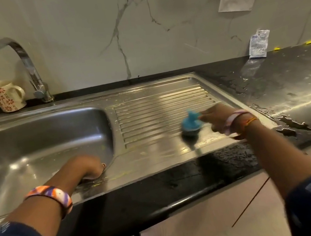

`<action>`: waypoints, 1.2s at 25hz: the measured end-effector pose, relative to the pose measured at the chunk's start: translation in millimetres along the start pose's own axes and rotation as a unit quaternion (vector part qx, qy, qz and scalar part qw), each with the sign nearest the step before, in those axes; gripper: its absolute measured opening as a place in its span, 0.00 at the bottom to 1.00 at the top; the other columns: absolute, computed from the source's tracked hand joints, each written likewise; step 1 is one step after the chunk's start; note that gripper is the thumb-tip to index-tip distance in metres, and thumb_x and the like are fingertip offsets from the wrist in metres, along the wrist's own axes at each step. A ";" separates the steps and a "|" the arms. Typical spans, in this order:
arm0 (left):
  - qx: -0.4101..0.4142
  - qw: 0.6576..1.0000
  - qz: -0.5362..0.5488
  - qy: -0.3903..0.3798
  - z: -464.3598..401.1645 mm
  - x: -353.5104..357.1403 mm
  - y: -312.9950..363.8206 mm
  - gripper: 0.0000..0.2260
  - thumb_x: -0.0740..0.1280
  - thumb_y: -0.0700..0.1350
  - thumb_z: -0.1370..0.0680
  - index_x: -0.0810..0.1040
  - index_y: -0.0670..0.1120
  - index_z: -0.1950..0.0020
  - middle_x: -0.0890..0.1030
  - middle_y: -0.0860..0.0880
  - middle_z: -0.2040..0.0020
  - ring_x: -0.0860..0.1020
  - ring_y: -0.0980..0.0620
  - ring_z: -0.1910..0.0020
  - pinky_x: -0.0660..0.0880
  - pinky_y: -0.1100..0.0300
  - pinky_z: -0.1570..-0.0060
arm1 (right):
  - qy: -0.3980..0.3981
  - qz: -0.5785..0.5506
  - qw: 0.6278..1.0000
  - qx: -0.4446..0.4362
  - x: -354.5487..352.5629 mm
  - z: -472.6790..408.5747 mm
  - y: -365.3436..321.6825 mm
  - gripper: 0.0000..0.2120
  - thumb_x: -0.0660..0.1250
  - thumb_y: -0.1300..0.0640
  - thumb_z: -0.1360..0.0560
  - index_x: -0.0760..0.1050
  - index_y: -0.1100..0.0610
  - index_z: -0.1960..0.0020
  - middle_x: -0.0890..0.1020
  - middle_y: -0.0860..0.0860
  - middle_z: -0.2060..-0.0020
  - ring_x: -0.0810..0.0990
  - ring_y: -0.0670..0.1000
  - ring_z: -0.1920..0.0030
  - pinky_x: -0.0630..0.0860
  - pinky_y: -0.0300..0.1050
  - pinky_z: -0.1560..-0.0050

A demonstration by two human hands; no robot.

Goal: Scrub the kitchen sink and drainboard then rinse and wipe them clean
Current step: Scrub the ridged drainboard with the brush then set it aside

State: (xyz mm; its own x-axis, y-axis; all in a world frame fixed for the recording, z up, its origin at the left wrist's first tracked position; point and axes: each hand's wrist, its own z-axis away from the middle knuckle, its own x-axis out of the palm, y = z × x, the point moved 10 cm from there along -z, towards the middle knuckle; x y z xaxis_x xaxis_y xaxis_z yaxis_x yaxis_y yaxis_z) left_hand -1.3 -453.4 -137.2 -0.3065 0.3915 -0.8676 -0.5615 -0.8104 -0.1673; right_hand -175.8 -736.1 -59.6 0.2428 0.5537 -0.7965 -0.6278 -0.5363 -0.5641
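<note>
far left, by the wall: patterned mug beside the faucet. steel sink, basin to the left. left hand resting on the basin's near right rim, fingers curled over the edge, holding nothing seen. ribbed drainboard right of the basin. blue-handled scrubber standing on the drainboard's near right part, motion-blurred. right hand just right of it, fingertips gripping the handle. wet black bench farthest right.
</note>
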 end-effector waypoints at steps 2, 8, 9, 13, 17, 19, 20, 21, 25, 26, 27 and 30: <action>0.000 1.000 -0.014 0.010 -1.7 1.3 -2.0 0.20 0.51 0.51 0.17 0.69 0.43 0.31 0.69 0.44 0.30 0.69 0.47 0.33 0.64 0.59 0.35 | -0.062 -0.019 0.990 -0.127 70.8 15.6 -78.6 0.17 0.60 0.54 0.21 0.75 0.61 0.37 0.70 0.48 0.71 0.68 0.43 0.74 0.64 0.31 0.77; -0.005 0.996 -0.067 0.062 -2.8 1.9 -6.6 0.20 0.50 0.53 0.18 0.73 0.45 0.34 0.74 0.45 0.33 0.73 0.47 0.36 0.69 0.58 0.38 | -0.119 -0.045 0.969 -0.211 111.7 38.9 -117.5 0.17 0.61 0.57 0.21 0.73 0.56 0.33 0.75 0.52 0.65 0.74 0.45 0.72 0.64 0.27 0.77; -0.002 0.996 -0.068 0.064 -3.9 1.6 -5.3 0.20 0.50 0.52 0.18 0.73 0.45 0.34 0.73 0.44 0.33 0.72 0.47 0.36 0.69 0.58 0.37 | -0.119 -0.054 0.975 -0.180 91.4 33.4 -89.1 0.17 0.61 0.58 0.21 0.72 0.56 0.33 0.76 0.52 0.69 0.73 0.42 0.78 0.65 0.28 0.80; 0.000 0.996 -0.073 0.054 -8.6 1.3 -3.2 0.20 0.51 0.52 0.18 0.71 0.45 0.32 0.70 0.45 0.30 0.70 0.47 0.33 0.67 0.57 0.34 | 0.003 -0.043 0.998 0.042 -25.4 4.5 46.9 0.17 0.60 0.60 0.21 0.71 0.56 0.33 0.77 0.54 0.67 0.75 0.49 0.71 0.69 0.34 0.80; 0.006 0.996 -0.063 0.070 -10.4 1.4 -3.5 0.19 0.52 0.51 0.18 0.73 0.45 0.34 0.73 0.45 0.32 0.72 0.46 0.34 0.69 0.56 0.35 | 0.158 0.108 0.970 0.149 -90.5 -1.1 101.1 0.15 0.62 0.60 0.22 0.75 0.64 0.38 0.81 0.61 0.51 0.75 0.55 0.57 0.75 0.47 0.53; 0.007 0.995 -0.059 0.075 -9.0 1.4 -3.1 0.19 0.53 0.51 0.18 0.74 0.45 0.34 0.73 0.45 0.32 0.72 0.46 0.35 0.69 0.56 0.36 | 0.165 0.118 0.974 0.096 -64.2 6.3 67.9 0.15 0.61 0.60 0.22 0.75 0.65 0.38 0.80 0.63 0.46 0.77 0.57 0.51 0.73 0.47 0.48; 0.008 0.995 -0.061 0.074 -8.3 1.6 -2.7 0.19 0.53 0.51 0.18 0.73 0.45 0.34 0.73 0.45 0.32 0.71 0.46 0.34 0.69 0.56 0.36 | 0.143 0.090 0.984 0.052 -35.7 12.3 40.3 0.15 0.61 0.61 0.22 0.75 0.65 0.38 0.79 0.63 0.44 0.78 0.58 0.46 0.72 0.46 0.46; 0.008 0.995 -0.063 0.072 -7.6 1.3 -2.3 0.18 0.53 0.50 0.18 0.73 0.45 0.33 0.72 0.45 0.32 0.71 0.46 0.34 0.69 0.56 0.36 | 0.117 0.057 0.991 -0.007 -2.1 21.1 5.3 0.15 0.61 0.61 0.22 0.75 0.64 0.37 0.80 0.62 0.43 0.78 0.58 0.42 0.71 0.43 0.45; 0.001 0.996 -0.066 0.058 -11.9 1.8 -5.5 0.17 0.56 0.51 0.19 0.75 0.46 0.36 0.74 0.46 0.34 0.73 0.47 0.36 0.71 0.56 0.37 | 0.027 -0.002 0.977 -0.211 120.7 73.3 -122.0 0.17 0.59 0.54 0.21 0.73 0.53 0.34 0.80 0.57 0.42 0.77 0.57 0.40 0.73 0.45 0.43; -0.001 0.996 -0.068 0.053 -11.6 3.2 -6.1 0.17 0.56 0.51 0.20 0.76 0.46 0.36 0.75 0.46 0.35 0.73 0.47 0.37 0.71 0.56 0.37 | 0.015 0.025 0.972 -0.232 133.5 80.6 -135.1 0.17 0.59 0.53 0.21 0.72 0.52 0.33 0.80 0.57 0.42 0.77 0.58 0.40 0.73 0.47 0.42; -0.002 0.996 -0.074 0.048 -11.0 4.3 -6.4 0.17 0.56 0.51 0.20 0.76 0.46 0.36 0.75 0.46 0.35 0.73 0.46 0.36 0.71 0.56 0.37 | 0.003 0.046 0.968 -0.245 136.2 81.4 -136.8 0.18 0.59 0.53 0.21 0.71 0.51 0.32 0.80 0.57 0.42 0.77 0.58 0.40 0.73 0.48 0.42; 0.009 0.996 -0.081 0.046 -8.0 3.0 -2.6 0.18 0.53 0.50 0.18 0.73 0.44 0.34 0.73 0.45 0.32 0.72 0.45 0.35 0.69 0.56 0.36 | 0.021 0.048 0.980 -0.191 85.7 52.1 -87.7 0.16 0.61 0.55 0.22 0.75 0.53 0.35 0.80 0.58 0.42 0.77 0.57 0.39 0.72 0.46 0.41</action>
State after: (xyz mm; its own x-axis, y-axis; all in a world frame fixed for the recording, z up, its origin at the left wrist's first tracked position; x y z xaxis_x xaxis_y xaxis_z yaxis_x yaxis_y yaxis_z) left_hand 5.4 -453.6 -143.1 -0.1388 0.4746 -0.8692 -0.6126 -0.7308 -0.3012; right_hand -138.5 -608.4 -67.0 0.2312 0.4671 -0.8534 -0.3290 -0.7880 -0.5204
